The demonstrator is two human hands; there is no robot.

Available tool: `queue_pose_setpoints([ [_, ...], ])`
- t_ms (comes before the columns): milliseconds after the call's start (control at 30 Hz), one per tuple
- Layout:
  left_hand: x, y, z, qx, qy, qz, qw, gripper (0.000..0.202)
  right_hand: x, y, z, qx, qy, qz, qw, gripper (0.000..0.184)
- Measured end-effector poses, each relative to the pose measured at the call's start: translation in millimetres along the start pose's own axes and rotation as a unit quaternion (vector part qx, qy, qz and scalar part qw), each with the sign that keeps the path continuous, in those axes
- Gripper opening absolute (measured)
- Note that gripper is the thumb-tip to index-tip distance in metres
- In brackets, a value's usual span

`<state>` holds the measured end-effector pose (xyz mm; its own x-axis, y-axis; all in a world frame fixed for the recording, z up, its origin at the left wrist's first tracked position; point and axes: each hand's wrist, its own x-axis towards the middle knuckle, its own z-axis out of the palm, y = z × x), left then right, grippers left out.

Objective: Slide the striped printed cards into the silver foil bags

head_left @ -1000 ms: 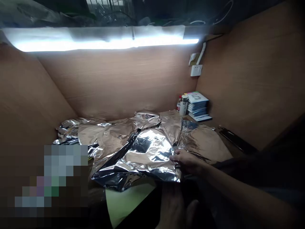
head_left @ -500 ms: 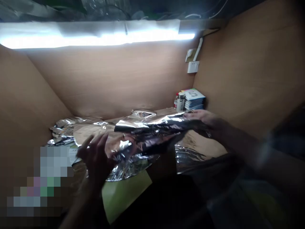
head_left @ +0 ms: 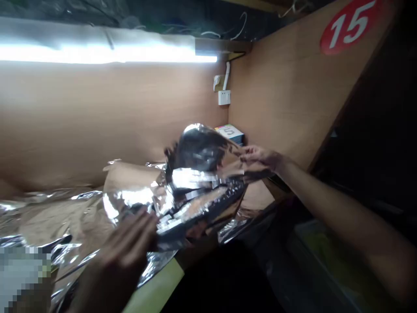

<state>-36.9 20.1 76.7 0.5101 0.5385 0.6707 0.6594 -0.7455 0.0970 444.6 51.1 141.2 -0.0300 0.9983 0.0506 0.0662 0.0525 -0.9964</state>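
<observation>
A crumpled sheet of silver foil (head_left: 198, 187) hangs bunched in the air above the desk. My right hand (head_left: 260, 158) pinches its far edge between fingers and thumb. My left hand (head_left: 124, 248) is blurred and lies against the sheet's near underside, so its grip is hard to judge. More foil (head_left: 48, 217) spreads across the desk at the lower left, its copper-coloured backing showing in places.
Wooden panels (head_left: 97, 121) wall in the desk, with a red "15" sign (head_left: 350, 32) and a white wall socket (head_left: 224, 97). A stack of booklets (head_left: 230, 134) stands in the far corner. A pale green sheet (head_left: 153, 287) lies under the foil's front edge.
The foil has risen off the desk and bunched up between both hands. My left hand has come into view, and the view has swung left and tilted.
</observation>
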Motion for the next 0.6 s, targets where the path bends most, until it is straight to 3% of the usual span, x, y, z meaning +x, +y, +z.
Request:
queue_pose_setpoints([
  [100, -30, 37, 45.5, 0.038, -0.219, 0.099, 0.970, 0.052, -12, 52, -10, -0.158, -0.002, 0.081, 0.984, 0.034],
  [133, -31, 47, 58.0, 0.035, -0.271, 0.118, 0.955, 0.051, -12, 62, -14, -0.216, 0.015, 0.096, 0.972, 0.031],
  [200, -20, 64, 77.4, 0.008, -0.323, 0.149, 0.934, 0.061, -10, 73, -21, -0.299, 0.050, 0.109, 0.947, 0.024],
  [300, 9, 81, 97.6, -0.005, -0.343, 0.127, 0.931, 0.074, -7, 72, -23, -0.371, 0.097, 0.105, 0.918, 0.023],
  [400, 20, 95, 113.8, 0.027, -0.397, 0.031, 0.917, 0.080, -12, 80, -5, -0.441, 0.152, 0.072, 0.881, 0.047],
  [467, 18, 98, 117.0, -0.012, -0.418, 0.004, 0.908, 0.080, -24, 102, 16, -0.505, 0.151, 0.045, 0.849, 0.064],
  [533, 17, 85, 108.2, -0.107, -0.376, -0.005, 0.921, 0.060, -40, 133, 34, -0.581, 0.106, 0.039, 0.806, 0.070],
  [600, 25, 50, 86.7, -0.155, -0.248, -0.080, 0.953, 0.043, -55, 164, 44, -0.614, 0.056, 0.052, 0.785, 0.070],
])
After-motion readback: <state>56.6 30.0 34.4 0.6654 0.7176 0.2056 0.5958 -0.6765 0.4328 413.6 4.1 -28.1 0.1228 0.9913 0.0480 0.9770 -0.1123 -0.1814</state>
